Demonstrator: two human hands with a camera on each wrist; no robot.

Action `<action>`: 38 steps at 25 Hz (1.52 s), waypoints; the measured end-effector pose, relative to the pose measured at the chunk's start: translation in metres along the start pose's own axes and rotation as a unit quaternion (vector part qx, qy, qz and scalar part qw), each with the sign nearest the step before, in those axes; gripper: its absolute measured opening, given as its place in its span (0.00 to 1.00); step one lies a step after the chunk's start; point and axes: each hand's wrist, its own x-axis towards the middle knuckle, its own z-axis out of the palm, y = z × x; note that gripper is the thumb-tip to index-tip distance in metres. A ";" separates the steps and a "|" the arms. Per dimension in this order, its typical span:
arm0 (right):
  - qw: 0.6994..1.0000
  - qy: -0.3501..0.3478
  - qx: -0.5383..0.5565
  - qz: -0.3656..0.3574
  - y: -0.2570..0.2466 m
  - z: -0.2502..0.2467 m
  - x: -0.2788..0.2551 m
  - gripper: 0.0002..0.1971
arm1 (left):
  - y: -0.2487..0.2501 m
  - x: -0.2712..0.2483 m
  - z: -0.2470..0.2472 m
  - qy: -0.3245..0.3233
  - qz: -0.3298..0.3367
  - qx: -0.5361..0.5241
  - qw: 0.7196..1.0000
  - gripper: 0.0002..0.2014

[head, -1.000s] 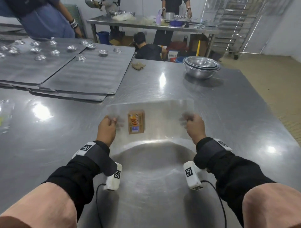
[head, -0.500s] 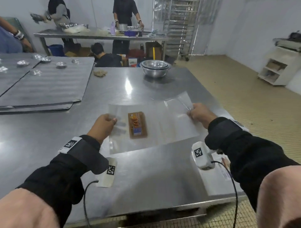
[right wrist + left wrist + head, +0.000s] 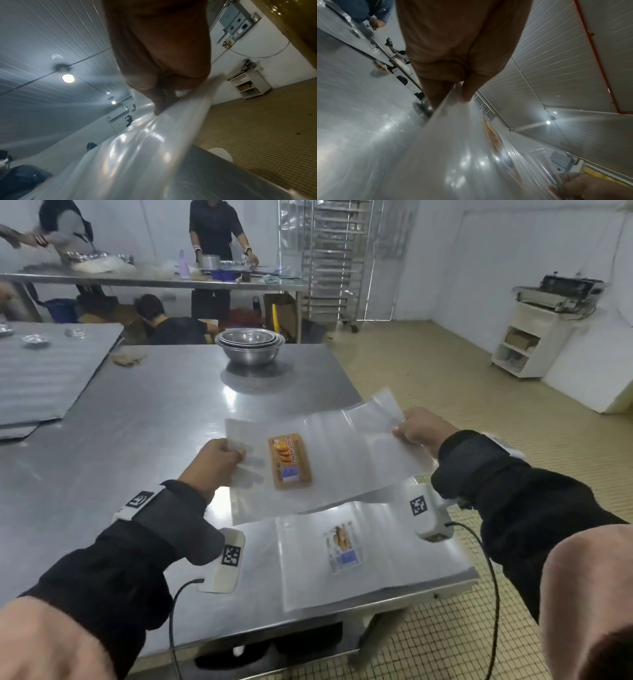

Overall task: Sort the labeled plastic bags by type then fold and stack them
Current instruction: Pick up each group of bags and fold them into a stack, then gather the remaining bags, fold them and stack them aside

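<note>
A clear plastic bag (image 3: 346,453) with an orange biscuit label (image 3: 289,462) hangs stretched flat in the air over the steel table's (image 3: 137,419) right front corner. My left hand (image 3: 215,463) pinches its left edge, thumb on top. My right hand (image 3: 419,431) pinches its right end. Under it, flat on the table, lies a second clear bag (image 3: 370,553) with a paler label of the same kind. The left wrist view has the held bag (image 3: 447,155) running away from my fingers (image 3: 467,92). The right wrist view has the bag (image 3: 137,155) under my fingers (image 3: 159,106).
Nested steel bowls (image 3: 250,345) stand at the table's far edge. Grey corrugated sheets (image 3: 44,371) with small metal cups cover the left. The table's right edge is close to my right hand, with tiled floor beyond. People work at a back table (image 3: 144,280).
Both hands carried the labelled bag to the right, from the table's middle to above the bag lying at the right front corner. The grip on both ends stayed.
</note>
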 end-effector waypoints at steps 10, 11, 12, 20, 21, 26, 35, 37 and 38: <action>0.999 -0.020 -0.035 0.023 0.062 -0.050 0.055 0.15 | 0.014 0.045 0.088 -0.007 -0.033 -0.009 0.999 0.07; 0.999 -0.014 -0.045 0.019 0.063 -0.054 0.064 0.15 | 0.015 0.054 0.093 -0.005 -0.034 0.000 0.999 0.07; 0.998 -0.013 -0.053 0.019 0.066 -0.056 0.072 0.15 | 0.014 0.061 0.098 -0.004 -0.041 0.012 0.999 0.06; 0.988 -0.061 -0.140 -0.030 0.089 -0.054 0.161 0.12 | -0.013 0.108 0.152 0.004 -0.130 0.122 0.984 0.15; 0.985 -0.073 -0.152 -0.047 0.091 -0.053 0.175 0.13 | -0.016 0.114 0.159 0.009 -0.142 0.130 0.981 0.19; 0.970 -0.114 -0.180 -0.117 0.094 -0.042 0.244 0.13 | -0.029 0.143 0.189 0.037 -0.170 0.158 0.972 0.26; 0.901 -0.175 -0.314 -0.241 0.061 0.025 0.315 0.15 | -0.045 0.158 0.188 0.016 -0.268 0.198 0.943 0.12; 0.900 -0.179 -0.316 -0.242 0.054 0.037 0.318 0.16 | -0.049 0.160 0.182 -0.019 -0.279 0.204 0.938 0.06; 0.903 -0.174 -0.308 -0.245 0.050 0.044 0.319 0.16 | -0.050 0.161 0.181 -0.032 -0.283 0.206 0.936 0.06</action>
